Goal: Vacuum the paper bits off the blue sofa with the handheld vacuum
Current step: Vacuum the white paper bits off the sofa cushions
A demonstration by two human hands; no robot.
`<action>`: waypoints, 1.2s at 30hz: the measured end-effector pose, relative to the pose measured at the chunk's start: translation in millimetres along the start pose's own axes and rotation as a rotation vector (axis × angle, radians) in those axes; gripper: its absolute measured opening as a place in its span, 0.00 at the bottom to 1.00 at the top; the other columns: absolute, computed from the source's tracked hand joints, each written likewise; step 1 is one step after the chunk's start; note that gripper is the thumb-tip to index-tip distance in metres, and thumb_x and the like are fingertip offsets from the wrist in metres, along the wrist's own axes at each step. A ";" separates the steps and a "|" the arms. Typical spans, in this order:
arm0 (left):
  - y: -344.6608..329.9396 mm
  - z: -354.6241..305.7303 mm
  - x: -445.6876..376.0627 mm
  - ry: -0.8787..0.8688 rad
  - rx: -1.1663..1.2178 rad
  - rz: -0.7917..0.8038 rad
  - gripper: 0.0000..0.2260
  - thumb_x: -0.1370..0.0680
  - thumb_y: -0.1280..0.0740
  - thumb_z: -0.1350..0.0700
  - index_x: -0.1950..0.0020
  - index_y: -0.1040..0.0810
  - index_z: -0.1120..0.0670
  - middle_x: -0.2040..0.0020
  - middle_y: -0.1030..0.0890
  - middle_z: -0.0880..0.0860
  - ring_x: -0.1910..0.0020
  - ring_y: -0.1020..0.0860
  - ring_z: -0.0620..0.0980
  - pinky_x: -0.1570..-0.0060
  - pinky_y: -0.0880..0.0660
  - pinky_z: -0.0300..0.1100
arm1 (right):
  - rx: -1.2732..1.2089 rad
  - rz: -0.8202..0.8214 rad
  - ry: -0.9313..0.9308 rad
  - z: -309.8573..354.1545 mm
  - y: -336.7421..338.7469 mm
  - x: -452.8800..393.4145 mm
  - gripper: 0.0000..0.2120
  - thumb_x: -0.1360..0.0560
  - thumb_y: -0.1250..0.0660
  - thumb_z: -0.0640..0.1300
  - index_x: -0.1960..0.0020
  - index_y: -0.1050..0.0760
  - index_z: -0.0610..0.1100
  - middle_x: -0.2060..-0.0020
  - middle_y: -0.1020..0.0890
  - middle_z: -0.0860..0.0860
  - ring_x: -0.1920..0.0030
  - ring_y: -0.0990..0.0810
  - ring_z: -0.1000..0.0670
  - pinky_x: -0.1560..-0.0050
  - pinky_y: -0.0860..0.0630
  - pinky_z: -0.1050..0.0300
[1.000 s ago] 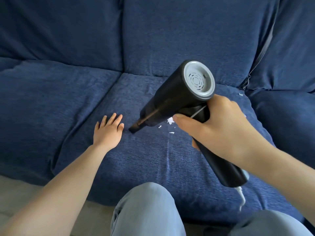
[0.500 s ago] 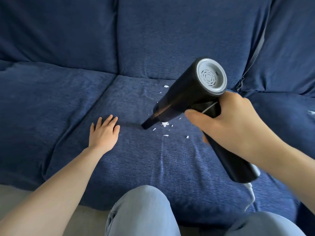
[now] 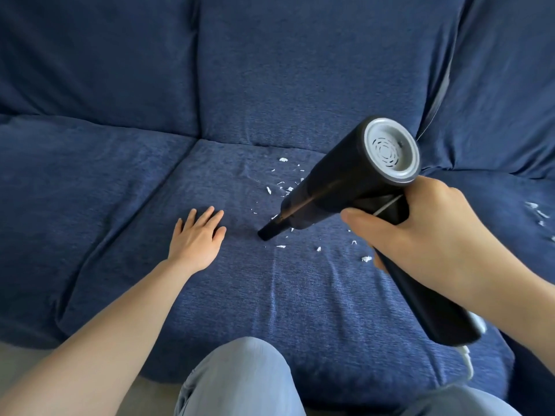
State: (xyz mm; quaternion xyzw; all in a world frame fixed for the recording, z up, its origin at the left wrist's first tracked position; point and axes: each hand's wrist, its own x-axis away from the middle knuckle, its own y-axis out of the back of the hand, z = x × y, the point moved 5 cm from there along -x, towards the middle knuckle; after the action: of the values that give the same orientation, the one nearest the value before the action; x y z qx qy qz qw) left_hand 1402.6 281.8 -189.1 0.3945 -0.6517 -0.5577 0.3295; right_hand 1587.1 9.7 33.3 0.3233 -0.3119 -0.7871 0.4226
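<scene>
The handheld vacuum (image 3: 345, 187) is pointing down and away from the person, its narrow nozzle (image 3: 268, 232) touching or nearly touching the middle seat cushion of the blue sofa (image 3: 270, 295). The right hand (image 3: 420, 232) is gripping the black handle, fingers (image 3: 357, 216) wrapped round it just below the barrel, so those fingers are clenched on the tool. The paper bits (image 3: 282, 187) are lying scattered beyond and beside the nozzle, some further from the gripping fingers toward the backrest, others such as a larger scrap (image 3: 366, 259) sitting just under them; a second small cluster (image 3: 537, 211) is resting on the neighbouring cushion, out past the right wrist. The left hand (image 3: 198, 235) is lying flat on the cushion, fingers (image 3: 207, 216) straight and released, just to the far side of the nozzle from the grasping fingers, apparently pinning the fabric taut. To do this step well, the nozzle is probably best kept low and drawn slowly over each patch, since light scraps could scatter if the mouth lifts; the flat hand should keep the cloth smooth so bits are not hiding in folds. A knee in pale jeans (image 3: 240, 376) is showing at the bottom edge.
</scene>
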 end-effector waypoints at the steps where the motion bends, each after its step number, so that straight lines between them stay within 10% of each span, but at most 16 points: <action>1: 0.2 -0.7 -0.8 0.002 0.003 0.004 0.23 0.17 0.54 0.44 0.22 0.49 0.45 0.21 0.51 0.45 0.22 0.53 0.54 0.24 0.54 0.55 | -0.003 -0.007 0.000 -1.2 -2.9 -1.7 0.13 0.32 0.33 0.57 0.65 0.28 0.47 0.76 0.18 0.55 0.69 0.19 0.57 0.66 0.27 0.72; 4: 1.7 -7.3 -5.1 -0.012 0.019 -0.005 0.24 0.17 0.53 0.44 0.22 0.49 0.46 0.21 0.51 0.45 0.22 0.53 0.54 0.24 0.53 0.55 | -0.018 -0.049 -0.009 -8.9 -13.6 -13.2 0.14 0.31 0.32 0.58 0.63 0.29 0.47 0.73 0.19 0.50 0.59 0.18 0.47 0.56 0.23 0.56; 15: -1.3 -25.4 -32.8 -0.061 0.028 -0.022 0.24 0.18 0.52 0.43 0.22 0.47 0.46 0.21 0.48 0.47 0.22 0.52 0.54 0.24 0.53 0.54 | -0.046 -0.129 -0.028 -23.7 -38.6 -61.6 0.15 0.26 0.31 0.56 0.63 0.32 0.49 0.70 0.21 0.53 0.51 0.19 0.45 0.64 0.34 0.72; 19: -2.7 -26.5 -47.5 -0.050 0.026 -0.028 0.25 0.18 0.53 0.42 0.22 0.46 0.46 0.21 0.48 0.47 0.22 0.52 0.54 0.24 0.54 0.55 | -0.068 -0.111 -0.011 -29.5 -46.0 -77.7 0.14 0.27 0.32 0.56 0.64 0.31 0.50 0.71 0.21 0.53 0.53 0.18 0.44 0.59 0.31 0.57; 36: -10.3 -23.0 -68.1 -0.044 0.044 -0.126 0.25 0.19 0.52 0.40 0.22 0.46 0.44 0.21 0.48 0.44 0.22 0.53 0.48 0.24 0.56 0.51 | -0.087 -0.167 -0.040 -48.2 -66.3 -146.5 0.12 0.27 0.32 0.56 0.58 0.27 0.47 0.68 0.19 0.51 0.54 0.17 0.43 0.53 0.27 0.56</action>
State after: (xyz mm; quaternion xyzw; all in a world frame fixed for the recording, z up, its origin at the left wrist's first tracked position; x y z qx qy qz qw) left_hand 1456.2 330.4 -194.8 0.4296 -0.6447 -0.5714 0.2707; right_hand 1657.2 155.9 -10.3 0.3137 -0.2578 -0.8388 0.3627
